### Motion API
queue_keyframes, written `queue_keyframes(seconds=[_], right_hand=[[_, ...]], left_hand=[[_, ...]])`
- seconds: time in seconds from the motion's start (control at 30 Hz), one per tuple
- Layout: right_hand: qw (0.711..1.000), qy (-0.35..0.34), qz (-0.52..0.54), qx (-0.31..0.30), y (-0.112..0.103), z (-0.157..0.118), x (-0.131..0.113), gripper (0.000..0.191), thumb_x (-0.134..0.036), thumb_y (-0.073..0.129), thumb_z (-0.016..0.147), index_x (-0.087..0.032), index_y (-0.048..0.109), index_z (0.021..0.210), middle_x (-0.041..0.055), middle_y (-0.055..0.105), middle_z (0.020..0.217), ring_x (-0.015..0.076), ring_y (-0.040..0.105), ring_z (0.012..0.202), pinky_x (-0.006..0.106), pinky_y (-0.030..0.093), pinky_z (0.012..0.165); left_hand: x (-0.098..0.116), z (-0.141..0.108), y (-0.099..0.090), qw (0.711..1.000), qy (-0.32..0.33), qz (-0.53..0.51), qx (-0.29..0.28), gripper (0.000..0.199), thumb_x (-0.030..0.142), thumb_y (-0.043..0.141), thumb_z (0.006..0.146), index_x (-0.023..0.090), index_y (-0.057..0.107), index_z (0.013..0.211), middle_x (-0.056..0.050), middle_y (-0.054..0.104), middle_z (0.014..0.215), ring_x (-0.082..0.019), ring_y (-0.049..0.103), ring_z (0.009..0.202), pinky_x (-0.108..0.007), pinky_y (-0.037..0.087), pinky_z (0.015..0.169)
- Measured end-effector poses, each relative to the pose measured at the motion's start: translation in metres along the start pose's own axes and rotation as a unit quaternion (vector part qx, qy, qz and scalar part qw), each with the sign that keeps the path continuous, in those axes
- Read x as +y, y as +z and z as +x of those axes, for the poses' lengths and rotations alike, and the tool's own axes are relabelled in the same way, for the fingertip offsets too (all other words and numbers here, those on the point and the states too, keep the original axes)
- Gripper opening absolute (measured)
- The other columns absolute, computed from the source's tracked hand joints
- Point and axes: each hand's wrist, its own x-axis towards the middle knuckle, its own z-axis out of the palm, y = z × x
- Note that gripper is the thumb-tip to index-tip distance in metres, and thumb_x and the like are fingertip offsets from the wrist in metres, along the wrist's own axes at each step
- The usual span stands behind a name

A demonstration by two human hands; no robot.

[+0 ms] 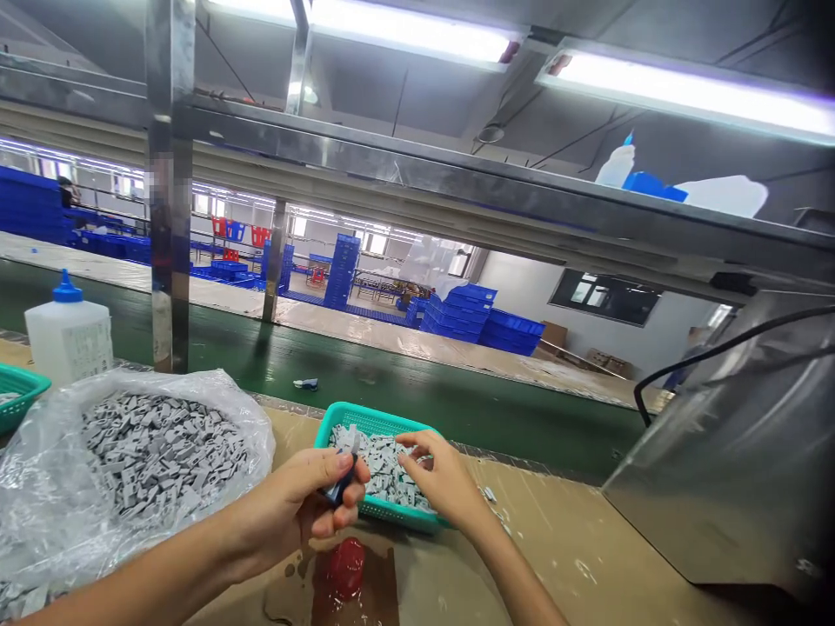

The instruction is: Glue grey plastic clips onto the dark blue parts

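Observation:
My left hand [319, 491] is closed around a small dark-blue plastic part [340, 489] with a pale grey tip pointing up. I cannot make out exactly what kind of part it is. My right hand [440, 478] hovers at the right side of a green plastic basket [408, 519], its thumb and fingers curved and apart, with nothing visible between them. Small light-grey plastic pieces [384, 461] fill the basket. Below my left hand, a red rounded object [347, 567] lies on a wet, dark patch of the cardboard-covered bench [496, 556].
A clear plastic bag [251, 435] of darker grey pieces [166, 448] stands left. Behind it are a white bottle [69, 335] with a blue cap and another green basket [23, 391]. A blue-and-white part [305, 383] lies on the green conveyor belt [483, 426]. A metal housing [737, 452] borders the right.

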Motion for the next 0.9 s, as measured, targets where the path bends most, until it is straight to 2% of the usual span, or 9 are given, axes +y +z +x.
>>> queue_keyframes(seconds=[0.07, 0.17, 0.27, 0.33, 0.43, 0.57, 0.67, 0.8, 0.9], right_hand=[[0.998, 0.002, -0.025, -0.053, 0.002, 0.005, 0.012, 0.026, -0.016, 0.057, 0.068, -0.015, 0.066, 0.092, 0.0073, 0.062, 0.088, 0.018, 0.057, 0.072, 0.032, 0.047, 0.07], [0.995, -0.003, -0.037, -0.095, 0.006, 0.007, 0.025, 0.032, -0.009, 0.064, 0.058, -0.017, 0.069, 0.088, 0.0049, 0.063, 0.082, 0.0176, 0.057, 0.068, 0.03, 0.047, 0.066], [0.993, 0.002, -0.04, -0.108, 0.008, 0.007, 0.028, 0.036, -0.006, 0.063, 0.058, -0.019, 0.069, 0.09, 0.0043, 0.064, 0.084, 0.0164, 0.057, 0.068, 0.027, 0.046, 0.064], [0.993, 0.01, -0.041, -0.107, 0.009, 0.006, 0.026, 0.035, -0.004, 0.062, 0.058, -0.019, 0.07, 0.087, 0.0034, 0.064, 0.081, 0.0159, 0.057, 0.068, 0.025, 0.046, 0.064], [0.993, 0.026, -0.041, -0.103, 0.009, 0.007, 0.024, 0.032, -0.002, 0.061, 0.056, -0.019, 0.071, 0.081, 0.0022, 0.064, 0.073, 0.0163, 0.057, 0.067, 0.025, 0.045, 0.061], [0.994, 0.045, -0.043, -0.094, 0.01, 0.007, 0.023, 0.03, -0.001, 0.059, 0.057, -0.015, 0.071, 0.08, 0.0046, 0.066, 0.074, 0.0171, 0.058, 0.068, 0.024, 0.044, 0.06], [0.993, 0.051, -0.043, -0.097, 0.011, 0.006, 0.023, 0.028, -0.001, 0.057, 0.058, -0.015, 0.07, 0.079, 0.0046, 0.066, 0.073, 0.0162, 0.058, 0.066, 0.023, 0.044, 0.059], [0.993, 0.055, -0.049, -0.089, 0.011, 0.006, 0.023, 0.022, -0.003, 0.056, 0.061, -0.016, 0.069, 0.073, 0.0044, 0.065, 0.073, 0.0175, 0.058, 0.068, 0.025, 0.043, 0.059], [0.993, 0.064, -0.06, -0.081, 0.01, 0.006, 0.021, 0.022, -0.003, 0.055, 0.061, -0.017, 0.067, 0.072, 0.0043, 0.065, 0.079, 0.0194, 0.058, 0.073, 0.027, 0.043, 0.063]], left_hand=[[0.006, -0.002, 0.004, 0.998, 0.021, 0.06, -0.025, 0.026, 0.038, 0.059, 0.074, 0.013, 0.058, 0.079, 0.001, 0.047, 0.061, -0.004, 0.046, 0.05, -0.011, 0.028, 0.037], [0.023, 0.003, 0.006, 0.979, 0.068, 0.189, -0.04, 0.024, 0.039, 0.056, 0.076, 0.015, 0.056, 0.081, 0.002, 0.046, 0.06, -0.007, 0.046, 0.049, -0.014, 0.028, 0.037], [0.043, 0.027, -0.006, 0.95, 0.074, 0.305, 0.003, 0.023, 0.037, 0.054, 0.076, 0.015, 0.056, 0.084, 0.002, 0.049, 0.066, -0.003, 0.04, 0.043, -0.016, 0.024, 0.038], [0.052, 0.053, -0.025, 0.929, 0.068, 0.357, 0.068, 0.026, 0.033, 0.059, 0.071, 0.014, 0.056, 0.089, 0.001, 0.05, 0.07, -0.003, 0.039, 0.046, -0.016, 0.027, 0.042], [0.057, 0.095, -0.065, 0.901, 0.068, 0.397, 0.161, 0.035, 0.031, 0.06, 0.066, 0.012, 0.054, 0.094, 0.002, 0.049, 0.066, -0.005, 0.04, 0.05, -0.018, 0.031, 0.048], [0.056, 0.13, -0.118, 0.864, 0.038, 0.458, 0.204, 0.025, 0.025, 0.056, 0.068, 0.009, 0.054, 0.086, 0.006, 0.04, 0.052, -0.006, 0.038, 0.045, -0.021, 0.032, 0.047], [0.052, 0.144, -0.142, 0.82, 0.013, 0.528, 0.22, 0.016, 0.024, 0.054, 0.073, 0.01, 0.054, 0.081, 0.005, 0.043, 0.053, -0.007, 0.041, 0.046, -0.023, 0.036, 0.05], [0.041, 0.159, -0.153, 0.737, 0.017, 0.642, 0.212, 0.02, 0.032, 0.057, 0.076, 0.012, 0.058, 0.077, -0.001, 0.058, 0.074, -0.014, 0.054, 0.072, -0.032, 0.043, 0.07], [0.036, 0.168, -0.154, 0.685, 0.045, 0.7, 0.197, 0.023, 0.029, 0.07, 0.061, 0.017, 0.064, 0.08, -0.009, 0.061, 0.099, -0.026, 0.049, 0.103, -0.041, 0.034, 0.089]])
